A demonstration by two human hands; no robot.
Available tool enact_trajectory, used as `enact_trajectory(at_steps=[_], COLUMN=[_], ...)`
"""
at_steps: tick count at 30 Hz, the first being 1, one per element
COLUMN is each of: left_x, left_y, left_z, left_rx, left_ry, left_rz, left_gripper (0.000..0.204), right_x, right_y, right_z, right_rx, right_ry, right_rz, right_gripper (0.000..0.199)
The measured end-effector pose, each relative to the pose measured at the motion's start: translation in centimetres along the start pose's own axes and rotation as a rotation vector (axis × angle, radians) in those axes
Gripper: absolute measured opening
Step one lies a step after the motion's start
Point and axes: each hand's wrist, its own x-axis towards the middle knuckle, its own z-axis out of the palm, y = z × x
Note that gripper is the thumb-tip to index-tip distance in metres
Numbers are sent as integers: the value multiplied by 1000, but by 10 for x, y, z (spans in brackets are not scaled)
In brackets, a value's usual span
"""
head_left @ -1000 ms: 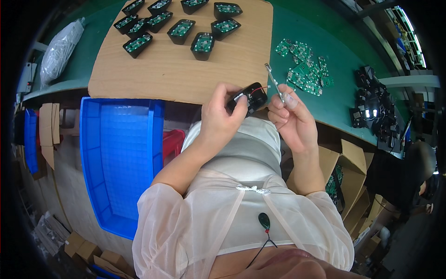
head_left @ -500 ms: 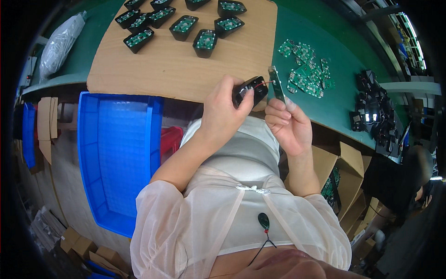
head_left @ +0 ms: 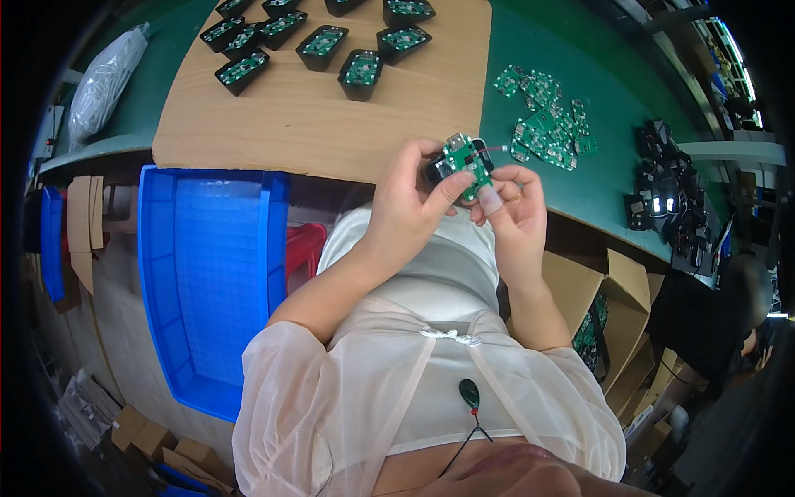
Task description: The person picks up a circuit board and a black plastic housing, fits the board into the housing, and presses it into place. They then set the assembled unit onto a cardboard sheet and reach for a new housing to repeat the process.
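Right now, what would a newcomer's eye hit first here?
Probably the big blue bin at left, below the table edge. Then, at centre, the hands holding a green circuit board over a black case. Beyond them, board-filled black cases stand on a tan sheet, with loose green boards piled to its right.

From where I stand, the person's left hand (head_left: 407, 197) cradles a black plastic housing (head_left: 433, 171), thumb pressed on the green circuit board (head_left: 457, 159) lying over it. The right hand (head_left: 515, 211) grips the board's lower end, and a thin red wire (head_left: 487, 150) shows at its edge. Beyond, board-filled black housings (head_left: 363, 74) stand on a cardboard sheet (head_left: 273, 132); to their right, loose green boards (head_left: 546, 137) lie heaped on the green bench (head_left: 600, 195).
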Motion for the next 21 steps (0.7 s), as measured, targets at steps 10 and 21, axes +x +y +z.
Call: enact_trajectory(at_steps=[10,21], left_x=[-3,-4], left_y=[-3,10], left_z=[-8,-9], left_rx=[80,378], left_ry=[-70,-56], left_rz=[-138,299], left_gripper=[16,27], right_x=[4,22], right_y=[1,-31], right_z=[-8,-10], right_rx=[-573,-1012], right_ry=[62,-174], right_rz=[-400,-648], right_gripper=[24,12])
